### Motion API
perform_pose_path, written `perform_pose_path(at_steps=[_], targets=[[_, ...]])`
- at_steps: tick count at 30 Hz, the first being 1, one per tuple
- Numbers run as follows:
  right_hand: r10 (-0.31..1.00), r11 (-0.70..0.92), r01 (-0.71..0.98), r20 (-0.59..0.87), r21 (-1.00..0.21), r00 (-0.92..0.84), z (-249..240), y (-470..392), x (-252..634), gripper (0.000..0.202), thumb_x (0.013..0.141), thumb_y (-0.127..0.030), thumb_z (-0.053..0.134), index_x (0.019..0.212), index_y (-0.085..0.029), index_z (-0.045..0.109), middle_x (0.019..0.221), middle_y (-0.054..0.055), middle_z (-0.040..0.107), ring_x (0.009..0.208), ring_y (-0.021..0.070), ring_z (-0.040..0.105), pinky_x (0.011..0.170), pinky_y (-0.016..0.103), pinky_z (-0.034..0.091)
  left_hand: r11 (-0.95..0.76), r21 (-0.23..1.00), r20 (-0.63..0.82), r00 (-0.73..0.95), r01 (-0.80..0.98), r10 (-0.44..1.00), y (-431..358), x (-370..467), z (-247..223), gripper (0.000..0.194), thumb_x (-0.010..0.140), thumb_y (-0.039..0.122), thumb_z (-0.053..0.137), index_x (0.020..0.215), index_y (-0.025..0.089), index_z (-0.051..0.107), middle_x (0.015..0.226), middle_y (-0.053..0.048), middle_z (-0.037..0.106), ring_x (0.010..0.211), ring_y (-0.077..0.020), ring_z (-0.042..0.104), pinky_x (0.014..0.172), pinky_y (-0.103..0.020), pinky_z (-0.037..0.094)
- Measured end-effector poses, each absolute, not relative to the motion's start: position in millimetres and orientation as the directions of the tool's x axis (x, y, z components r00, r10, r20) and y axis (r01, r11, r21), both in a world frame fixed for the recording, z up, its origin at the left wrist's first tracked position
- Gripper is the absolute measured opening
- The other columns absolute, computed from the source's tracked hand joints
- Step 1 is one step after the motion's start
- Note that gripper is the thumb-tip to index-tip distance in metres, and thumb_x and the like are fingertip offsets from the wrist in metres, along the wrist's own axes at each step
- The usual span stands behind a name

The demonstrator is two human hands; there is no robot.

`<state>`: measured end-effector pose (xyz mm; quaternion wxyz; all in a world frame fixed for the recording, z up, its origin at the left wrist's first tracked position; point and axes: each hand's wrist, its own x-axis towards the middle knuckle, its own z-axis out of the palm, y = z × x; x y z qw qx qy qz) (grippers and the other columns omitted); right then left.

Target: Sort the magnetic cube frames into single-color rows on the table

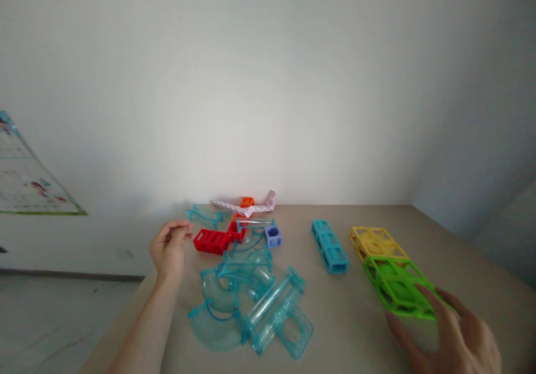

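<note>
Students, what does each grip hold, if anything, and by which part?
Left grip: nothing visible. Right grip: at near end of green plastic lattice block; hold unclear.

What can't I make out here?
In the head view:
Wall poster: cut off by left edge; print too small.
Green lattice frame: corner hidden behind the right hand.
Orange block: lower part hidden by lilac patterned strip.
Left hand: too blurred to tell whether it pinches anything.

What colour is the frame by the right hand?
The frame is bright green, best seen in the head view.
</note>
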<state>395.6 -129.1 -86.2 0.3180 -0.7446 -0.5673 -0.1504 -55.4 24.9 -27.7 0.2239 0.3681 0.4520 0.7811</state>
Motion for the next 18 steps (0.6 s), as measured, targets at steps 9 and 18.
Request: perform_pose_path(at_steps=[9,18], targets=[[0.791,-0.232,0.971,0.57,-0.06,0.224,-79.9,-94.7,419.6,0.068,0.086,-0.062,0.046,0.132,-0.013,0.05,0.131,0.021,0.049,0.114,0.0405,0.054,0.098,0.055,0.044,-0.369,0.927,0.312,-0.673,0.061,0.671,38.7,-68.6,-59.8,0.017,0.06,0.027,0.068,0.072,0.016,0.065,0.063,0.002,0.061,0.057,-0.0139,0.056,0.052,-0.025,0.045],[0.943,-0.243,0.969,0.223,-0.05,0.248,-46.6,-49.0,426.3,0.059,0.084,-0.047,0.056,0.135,-0.019,0.05,0.13,0.019,0.049,0.104,0.0348,0.063,0.086,0.046,0.05,-0.361,0.928,0.329,-0.662,0.094,0.673,43.8,-73.8,-69.3,0.015,0.062,0.026,0.067,0.072,0.015,0.066,0.063,0.002,0.062,0.054,-0.0132,0.055,0.051,-0.026,0.044]])
